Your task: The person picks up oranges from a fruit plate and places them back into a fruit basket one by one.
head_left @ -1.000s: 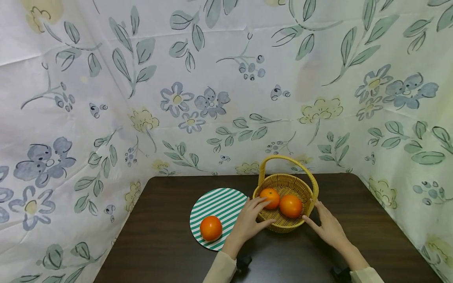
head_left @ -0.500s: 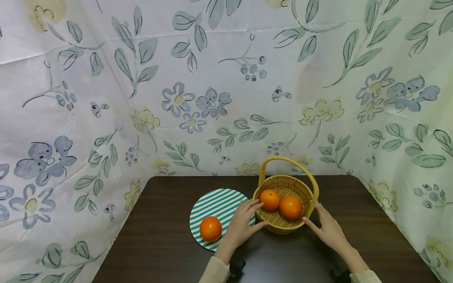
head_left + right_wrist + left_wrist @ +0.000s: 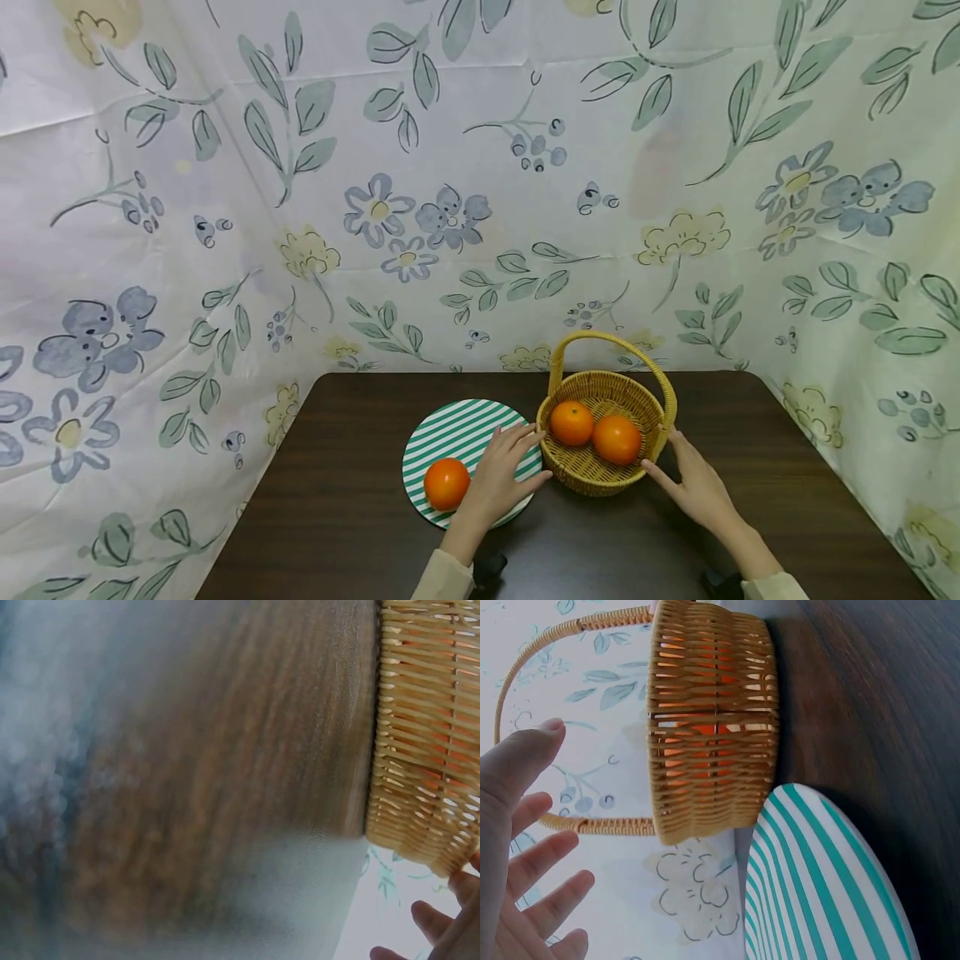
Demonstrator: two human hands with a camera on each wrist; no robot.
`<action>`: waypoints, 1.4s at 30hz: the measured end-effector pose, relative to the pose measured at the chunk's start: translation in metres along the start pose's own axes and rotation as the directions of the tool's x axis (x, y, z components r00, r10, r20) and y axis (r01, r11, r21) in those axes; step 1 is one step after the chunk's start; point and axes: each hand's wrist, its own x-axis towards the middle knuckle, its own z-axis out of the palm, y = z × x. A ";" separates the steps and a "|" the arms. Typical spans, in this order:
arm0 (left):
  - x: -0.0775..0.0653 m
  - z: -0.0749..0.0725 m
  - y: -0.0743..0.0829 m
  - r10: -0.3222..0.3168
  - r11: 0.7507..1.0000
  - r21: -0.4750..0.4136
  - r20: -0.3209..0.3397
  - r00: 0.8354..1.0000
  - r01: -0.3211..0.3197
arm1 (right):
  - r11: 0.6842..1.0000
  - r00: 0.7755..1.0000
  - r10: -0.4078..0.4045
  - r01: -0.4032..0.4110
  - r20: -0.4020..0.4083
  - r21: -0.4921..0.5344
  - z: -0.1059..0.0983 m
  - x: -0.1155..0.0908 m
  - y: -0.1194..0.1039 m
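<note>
Two oranges [image 3: 617, 439] lie in a yellow wicker basket [image 3: 592, 482] with a tall arched handle. A third orange [image 3: 447, 484] rests on a flat round mat [image 3: 450, 425] with green and white stripes. My left hand [image 3: 495, 479] hovers over the mat's right part, fingers spread and nothing held. In the left wrist view that hand [image 3: 525, 877] stands apart from the basket wall [image 3: 712, 750]. My right hand [image 3: 701, 492] is at the basket's right side, thumb in front. In the right wrist view its fingers [image 3: 431, 922] are spread, with one touching the rim.
A dark wooden table [image 3: 337, 517] carries the mat and the basket. Floral cloth [image 3: 450, 167] hangs behind the table and along both sides. The basket stands near the back edge, just right of the mat.
My left hand has drawn back leftward from over the basket to above the mat. The right hand stays at the basket's right side; both oranges in the basket lie as before.
</note>
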 end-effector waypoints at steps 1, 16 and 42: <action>-0.001 -0.001 -0.001 -0.001 1.000 0.001 -0.001 1.000 0.001 | 1.000 1.000 0.001 -0.001 0.001 0.000 0.000 0.000 0.000; -0.013 -0.012 -0.009 0.004 1.000 0.019 -0.037 0.999 -0.004 | 1.000 1.000 0.002 -0.002 0.001 0.005 0.000 0.000 0.001; -0.037 -0.032 -0.028 0.012 0.995 0.104 -0.048 0.999 -0.007 | 1.000 1.000 -0.008 0.009 -0.011 0.009 -0.001 0.000 -0.002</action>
